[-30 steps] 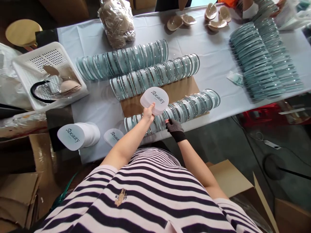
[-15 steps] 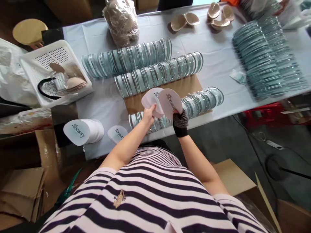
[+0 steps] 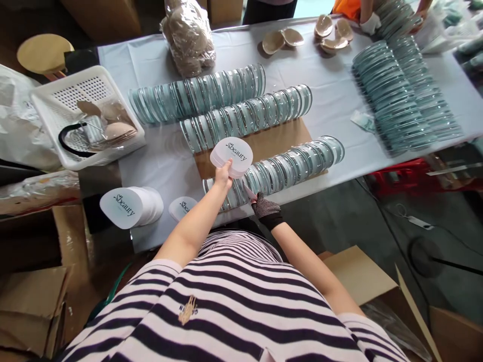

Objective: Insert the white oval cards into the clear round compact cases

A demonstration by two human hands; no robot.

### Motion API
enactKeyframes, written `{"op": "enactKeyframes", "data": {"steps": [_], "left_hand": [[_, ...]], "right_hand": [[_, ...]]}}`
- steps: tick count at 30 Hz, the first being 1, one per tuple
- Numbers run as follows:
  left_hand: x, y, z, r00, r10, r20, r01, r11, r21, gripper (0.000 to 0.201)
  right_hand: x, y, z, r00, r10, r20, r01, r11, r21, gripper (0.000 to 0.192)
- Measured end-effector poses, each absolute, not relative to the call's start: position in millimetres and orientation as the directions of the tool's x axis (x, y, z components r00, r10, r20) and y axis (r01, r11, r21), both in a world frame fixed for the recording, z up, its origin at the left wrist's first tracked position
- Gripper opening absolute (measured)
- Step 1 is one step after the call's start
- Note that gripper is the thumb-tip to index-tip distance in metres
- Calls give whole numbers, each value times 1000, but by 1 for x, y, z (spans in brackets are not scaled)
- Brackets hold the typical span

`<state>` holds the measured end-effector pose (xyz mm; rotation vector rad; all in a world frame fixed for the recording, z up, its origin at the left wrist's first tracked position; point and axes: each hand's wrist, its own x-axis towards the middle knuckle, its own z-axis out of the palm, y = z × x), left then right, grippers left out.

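Observation:
My left hand (image 3: pixel 224 174) is closed on a stack of white rounded cards (image 3: pixel 237 153) printed "beauty", thumb on top. My right hand (image 3: pixel 265 207), in a dark fingerless-looking glove, pinches one card (image 3: pixel 249 192), seen nearly edge-on. That card's far edge is at the near row of clear plastic packs (image 3: pixel 294 165); whether it is inside a pack I cannot tell. Two more rows of packs, the middle row (image 3: pixel 249 116) and the far row (image 3: pixel 199 93), stand beyond. At the left lie a fanned pile of cards (image 3: pixel 123 207) and a smaller group of cards (image 3: pixel 183 207), partly behind my left forearm.
A white basket (image 3: pixel 49 120) with beige pads stands at the left. A bag of beige cups (image 3: pixel 188 40) and loose cups (image 3: pixel 273 42) lie at the back. Stacked packs (image 3: pixel 392 100) stand at the right, near a co-worker's gloved hand (image 3: pixel 370 24). Brown cardboard (image 3: pixel 271 141) lies under the rows.
My right hand has moved down and left, away from the stack, turning its card edge-on toward the near row. My left hand has shifted slightly left, still holding the stack. A co-worker's hands have come into view.

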<state>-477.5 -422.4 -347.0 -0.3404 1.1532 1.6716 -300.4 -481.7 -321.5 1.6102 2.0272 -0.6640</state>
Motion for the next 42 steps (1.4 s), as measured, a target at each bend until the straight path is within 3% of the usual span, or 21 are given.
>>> {"op": "enactKeyframes", "data": {"steps": [7,10,14,17,20,21,23,25,26,28,30,31,33,35,39,42], "left_hand": [[-479,-421,-349,-430,571,-699,-860,-23,510,32],[-480,-422,-350,-420,580,-698,-861,-11,509,32],[-479,-424,-352,-431,582,-690,-854,-18,519,35],[-478,-424,-354,-447,572,-688,-848,-26,530,33],[-476,-424,-356,-473,578,-666,-829,-37,557,31],[-474,-424,-356,-485,578,-656,-820,-42,570,31],[-472,-423,-356,-511,571,-643,-802,-47,595,31],[-470,-422,-353,-533,559,-635,-787,-52,614,31],[-469,-421,-351,-542,553,-633,-782,-56,621,30],[-467,-422,-347,-550,553,-626,-776,-63,627,29],[-466,-426,-341,-531,593,-606,-780,-63,622,28],[-465,-430,-339,-509,628,-589,-786,-59,616,28],[-464,-438,-335,-459,691,-558,-797,-44,602,31],[-463,-447,-333,-445,694,-565,-799,-23,601,33],[-464,-459,-332,-428,638,-640,-798,65,598,29],[-471,-457,-328,-383,658,-649,-823,76,563,31]], "right_hand": [[-300,-494,-338,-271,821,-502,962,237,-133,38],[-312,-488,-349,-304,804,-511,952,279,-127,39],[-318,-477,-352,-342,763,-548,939,262,-221,28],[-315,-475,-351,-343,704,-622,901,57,-431,17],[-313,-474,-348,-427,608,-669,663,-293,-689,23],[-313,-472,-347,-452,580,-678,577,-389,-718,26],[-313,-465,-342,-456,497,-738,579,-464,-670,30],[-314,-453,-334,-389,436,-811,776,-319,-544,31],[-315,-445,-329,-346,471,-812,866,-172,-469,31],[-317,-428,-320,-311,674,-670,924,51,-378,34],[-319,-411,-313,-295,880,-372,889,110,-445,41],[-321,-405,-311,-275,931,-239,852,121,-509,46],[-325,-398,-307,-276,958,-78,787,179,-591,53],[-331,-402,-303,-328,945,1,785,273,-556,62],[-347,-424,-295,-420,908,3,822,382,-422,53],[-346,-437,-292,-296,948,-115,855,209,-474,50]]}}
